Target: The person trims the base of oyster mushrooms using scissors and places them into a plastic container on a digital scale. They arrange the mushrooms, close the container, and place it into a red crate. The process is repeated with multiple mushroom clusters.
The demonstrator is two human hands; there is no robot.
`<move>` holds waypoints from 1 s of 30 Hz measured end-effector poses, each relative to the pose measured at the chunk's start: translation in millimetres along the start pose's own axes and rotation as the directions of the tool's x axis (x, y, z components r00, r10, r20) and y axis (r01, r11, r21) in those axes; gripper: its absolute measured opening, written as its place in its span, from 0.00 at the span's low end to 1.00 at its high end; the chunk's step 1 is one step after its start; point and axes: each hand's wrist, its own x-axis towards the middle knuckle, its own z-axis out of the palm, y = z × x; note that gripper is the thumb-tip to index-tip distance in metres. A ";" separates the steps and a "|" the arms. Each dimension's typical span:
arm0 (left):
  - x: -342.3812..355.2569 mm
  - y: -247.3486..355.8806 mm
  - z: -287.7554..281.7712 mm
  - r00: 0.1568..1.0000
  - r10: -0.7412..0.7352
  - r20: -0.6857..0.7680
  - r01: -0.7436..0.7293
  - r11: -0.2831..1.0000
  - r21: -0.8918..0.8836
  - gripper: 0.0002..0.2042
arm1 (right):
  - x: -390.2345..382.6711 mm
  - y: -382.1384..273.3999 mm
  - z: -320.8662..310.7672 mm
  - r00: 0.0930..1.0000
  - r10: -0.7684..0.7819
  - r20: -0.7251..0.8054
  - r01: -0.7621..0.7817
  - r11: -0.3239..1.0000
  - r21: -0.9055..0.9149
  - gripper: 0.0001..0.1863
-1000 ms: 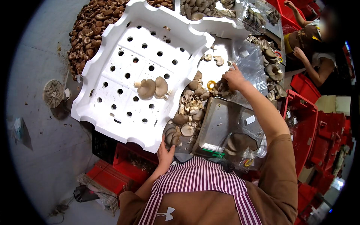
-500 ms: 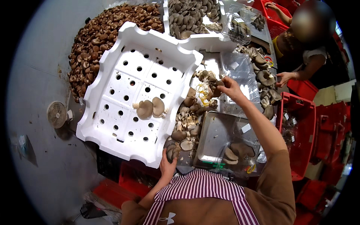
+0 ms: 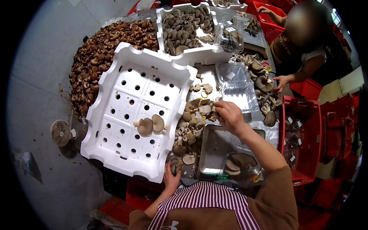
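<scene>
My left hand (image 3: pixel 170 178) is closed around several grey oyster mushrooms (image 3: pixel 175 166) at the near corner of a white foam crate (image 3: pixel 109 147). Two joined oyster mushrooms (image 3: pixel 146 127) lie in that crate, on its holed floor. My right hand (image 3: pixel 231 118) has its fingers bent onto a pale-gilled oyster mushroom cluster (image 3: pixel 205 109) above the loose pile (image 3: pixel 186 134) beside the crate; the fingertips are partly hidden. Below my right forearm sits a metal scale pan (image 3: pixel 211 153). A clear plastic box (image 3: pixel 251 173) with oyster mushrooms (image 3: pixel 240 163) stands in it.
Brown shiitake mushrooms (image 3: pixel 97 61) are heaped at the far left. A second foam crate (image 3: pixel 160 32) of oyster mushrooms stands behind. Empty clear boxes (image 3: pixel 237 90) lie beyond my right hand. A co-worker's hand (image 3: pixel 283 82) is at the right, near red crates (image 3: pixel 303 178) and a fan (image 3: pixel 61 133) is left.
My right hand has come nearer and to the left, bringing a cluster down to the pile, where its pale underside shows. My left hand keeps its mushrooms. The whole view has shifted slightly.
</scene>
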 end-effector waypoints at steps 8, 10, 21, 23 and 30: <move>-1.1 64.7 -32.9 0.936 0.351 0.039 -0.343 0.930 -0.129 0.33 | -3.7 -23.5 -8.2 0.994 -0.079 0.078 0.079 0.997 0.011 0.11; 17.1 92.4 -39.6 0.980 0.167 0.108 -0.054 0.746 -0.663 0.31 | -5.4 -31.6 -2.7 0.987 -0.133 0.089 0.132 0.991 0.022 0.10; 108.8 143.4 -32.0 0.804 0.274 0.528 0.564 -0.070 -0.823 0.23 | -8.3 -75.8 0.8 0.942 0.139 0.306 -0.241 0.915 0.323 0.28; 108.8 135.9 -28.9 0.764 0.242 0.599 0.644 -0.225 -0.731 0.22 | -16.0 -64.3 3.7 0.843 0.415 0.342 -0.538 0.671 0.511 0.31; 96.5 156.3 -29.9 0.758 0.051 0.650 0.620 -0.366 -0.694 0.20 | -43.1 -37.2 21.6 0.223 0.396 0.891 -0.926 -0.200 0.321 0.24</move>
